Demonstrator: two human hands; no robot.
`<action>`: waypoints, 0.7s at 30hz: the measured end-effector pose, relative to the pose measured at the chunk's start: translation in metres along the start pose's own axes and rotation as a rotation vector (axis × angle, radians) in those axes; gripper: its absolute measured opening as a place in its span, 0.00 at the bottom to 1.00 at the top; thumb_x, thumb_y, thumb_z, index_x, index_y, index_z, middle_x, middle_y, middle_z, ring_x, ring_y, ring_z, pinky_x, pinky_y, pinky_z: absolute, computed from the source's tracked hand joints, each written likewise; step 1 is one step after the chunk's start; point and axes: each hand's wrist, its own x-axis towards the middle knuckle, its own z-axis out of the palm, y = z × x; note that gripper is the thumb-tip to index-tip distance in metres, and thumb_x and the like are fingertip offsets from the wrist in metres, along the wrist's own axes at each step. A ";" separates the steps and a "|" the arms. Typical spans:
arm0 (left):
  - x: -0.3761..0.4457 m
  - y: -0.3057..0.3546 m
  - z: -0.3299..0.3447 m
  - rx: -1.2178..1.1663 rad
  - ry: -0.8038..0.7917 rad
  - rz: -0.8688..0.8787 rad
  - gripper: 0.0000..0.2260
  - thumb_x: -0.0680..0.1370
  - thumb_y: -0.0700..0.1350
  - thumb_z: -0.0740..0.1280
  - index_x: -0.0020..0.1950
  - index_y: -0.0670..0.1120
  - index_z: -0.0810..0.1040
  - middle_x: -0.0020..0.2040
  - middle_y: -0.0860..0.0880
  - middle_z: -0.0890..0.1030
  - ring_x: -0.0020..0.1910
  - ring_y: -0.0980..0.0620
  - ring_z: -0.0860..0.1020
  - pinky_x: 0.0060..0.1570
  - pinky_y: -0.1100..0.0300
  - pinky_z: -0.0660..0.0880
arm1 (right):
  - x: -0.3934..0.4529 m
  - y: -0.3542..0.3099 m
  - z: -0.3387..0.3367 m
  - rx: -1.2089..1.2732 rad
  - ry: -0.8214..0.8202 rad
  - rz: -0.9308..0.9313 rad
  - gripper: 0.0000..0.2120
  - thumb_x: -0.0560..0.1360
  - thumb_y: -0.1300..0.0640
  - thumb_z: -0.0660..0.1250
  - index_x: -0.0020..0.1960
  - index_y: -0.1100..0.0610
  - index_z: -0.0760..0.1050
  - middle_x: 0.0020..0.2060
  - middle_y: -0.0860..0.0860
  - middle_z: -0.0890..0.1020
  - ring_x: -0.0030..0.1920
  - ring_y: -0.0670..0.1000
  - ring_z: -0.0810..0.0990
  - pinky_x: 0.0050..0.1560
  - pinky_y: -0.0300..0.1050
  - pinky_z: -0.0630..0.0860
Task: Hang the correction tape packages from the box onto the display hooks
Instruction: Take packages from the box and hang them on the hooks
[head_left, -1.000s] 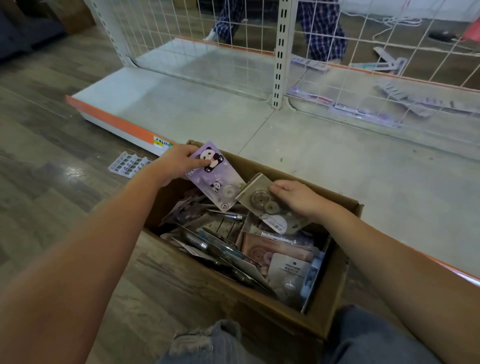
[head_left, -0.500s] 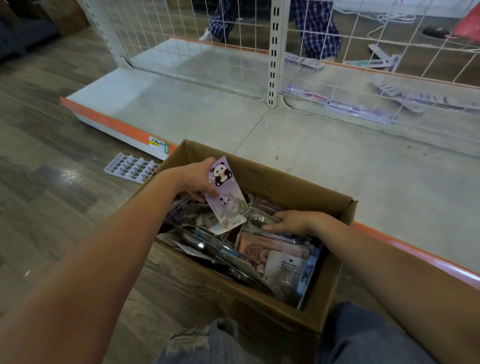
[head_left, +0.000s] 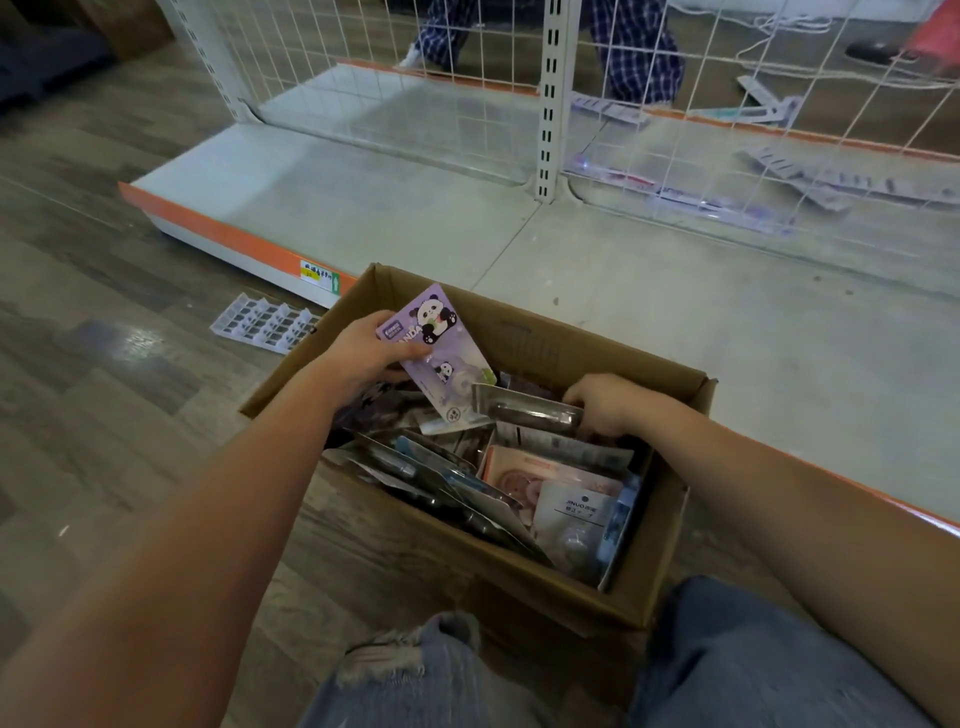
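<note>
An open cardboard box sits on the floor in front of my knees, filled with several correction tape packages. My left hand holds a purple panda package upright at the box's back left. My right hand is down inside the box at the back right, its fingers curled round a clear grey package. Its fingertips are hidden behind that package. No display hooks are in view.
A low grey shelf base with an orange edge lies just beyond the box. A white wire grid panel and slotted upright rise behind it. A clear plastic tray lies on the wood floor at left. A person's plaid-clad legs stand behind the grid.
My left hand lowered the panda package toward the box's back left. My right hand dropped the round-reel package it held, dug deeper and took hold of a grey one.
</note>
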 end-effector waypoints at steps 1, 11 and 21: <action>-0.001 -0.002 0.003 -0.035 -0.007 -0.001 0.11 0.74 0.39 0.71 0.54 0.45 0.76 0.52 0.44 0.82 0.52 0.47 0.81 0.54 0.53 0.78 | 0.000 -0.002 -0.003 -0.020 0.047 -0.008 0.09 0.76 0.62 0.64 0.54 0.56 0.79 0.43 0.49 0.78 0.42 0.48 0.76 0.39 0.38 0.71; -0.003 -0.008 0.033 0.078 0.026 0.099 0.08 0.78 0.42 0.66 0.56 0.49 0.77 0.48 0.55 0.80 0.49 0.58 0.77 0.49 0.61 0.73 | -0.006 -0.015 -0.033 0.112 0.364 -0.111 0.14 0.74 0.49 0.69 0.40 0.61 0.78 0.33 0.55 0.76 0.36 0.51 0.72 0.30 0.40 0.62; 0.001 -0.002 0.028 -0.047 0.069 0.013 0.09 0.84 0.49 0.54 0.58 0.47 0.69 0.48 0.47 0.80 0.45 0.50 0.80 0.46 0.53 0.79 | -0.016 -0.046 -0.056 -0.027 0.193 -0.201 0.13 0.78 0.50 0.63 0.49 0.61 0.75 0.41 0.52 0.74 0.43 0.50 0.71 0.36 0.42 0.64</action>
